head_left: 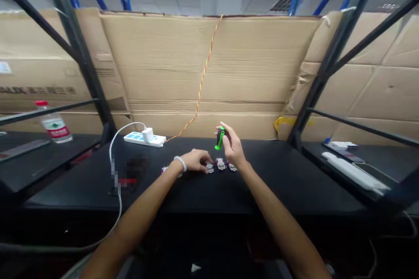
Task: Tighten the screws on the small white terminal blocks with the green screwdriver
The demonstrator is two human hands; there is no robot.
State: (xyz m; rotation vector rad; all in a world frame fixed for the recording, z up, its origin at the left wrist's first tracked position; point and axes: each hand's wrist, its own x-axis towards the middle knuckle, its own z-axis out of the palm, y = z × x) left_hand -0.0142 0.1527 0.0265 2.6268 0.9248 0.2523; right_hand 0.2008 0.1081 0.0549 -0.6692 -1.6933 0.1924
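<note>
My right hand is raised over the black table, fingers closed round a short green-and-black tool that looks like a stubby screwdriver. Its lower end points down, and I cannot make out a tip. My left hand, with a beaded white bracelet on the wrist, rests low on the table. Its fingertips grip the edge of a small white part. Just right of that lie a white-and-purple part and another similar part. One more purple-and-white part is half hidden behind my left wrist.
A power strip with a plugged-in white charger lies at the back left, its white cable running forward. A twisted red-yellow wire hangs down the cardboard. Metal posts flank the table; a water bottle stands left.
</note>
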